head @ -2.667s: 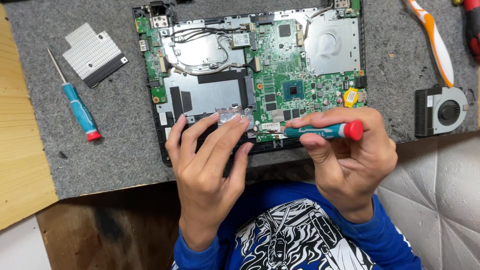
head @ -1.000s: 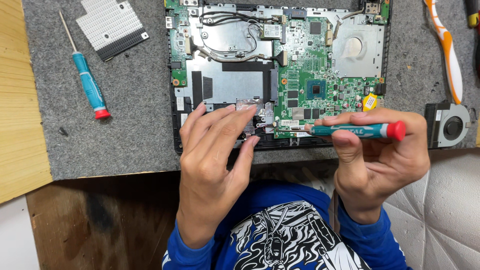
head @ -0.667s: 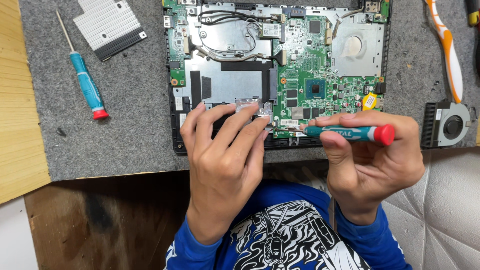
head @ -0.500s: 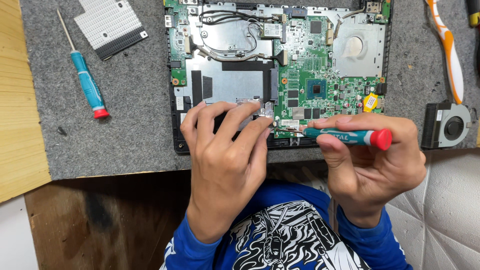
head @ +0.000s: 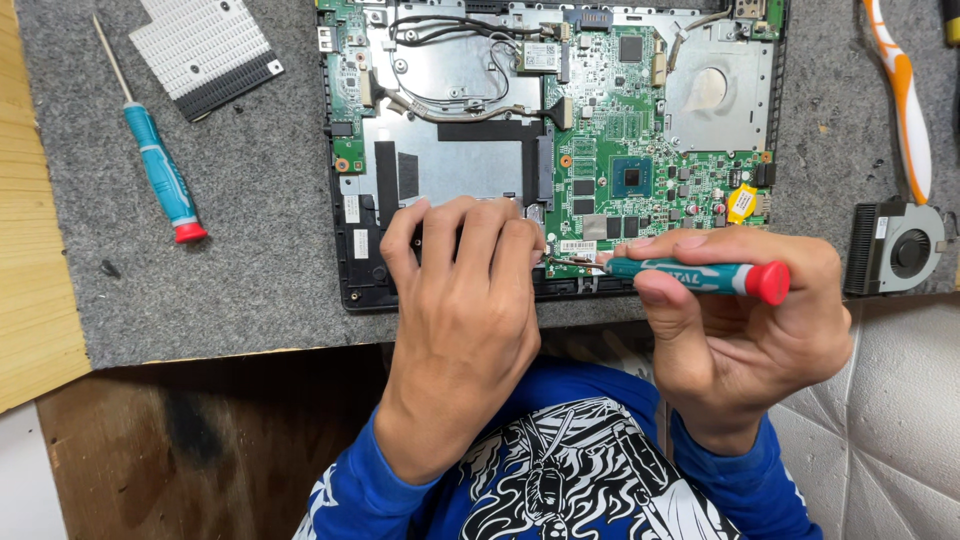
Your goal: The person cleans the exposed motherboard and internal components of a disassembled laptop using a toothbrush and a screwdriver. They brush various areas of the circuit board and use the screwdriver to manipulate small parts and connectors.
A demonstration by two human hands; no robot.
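Head view. An opened laptop [head: 350, 250] lies on a grey felt mat [head: 250, 300], its green board [head: 640, 150] and bare metal plates facing up.

The left hand [head: 465, 300] rests palm down on the near edge of the laptop, fingers close together and bent, their tips pressing on the chassis just left of the board's near edge.

The right hand [head: 740, 330] pinches a teal screwdriver [head: 690, 277] with a red cap between thumb and fingers. The tool lies almost level, cap to the right, thin shaft pointing left. Its tip meets the near edge of the board, just beside the left index fingertip; whether it sits in a screw cannot be told.

A round yellow cell [head: 741, 201] sits on the board, far from the right hand's knuckles.

On the mat to the far left lie a second screwdriver [head: 160, 180], teal with a red cap, and a ribbed white and black panel [head: 205, 50]. To the right, a black fan [head: 900, 250] rests at the mat's edge, with an orange and white pry tool [head: 905, 110] just beyond it.

Blue sleeves [head: 340, 500] show at the near edge of the frame. A pale wooden board [head: 35, 250] borders the mat on the left.
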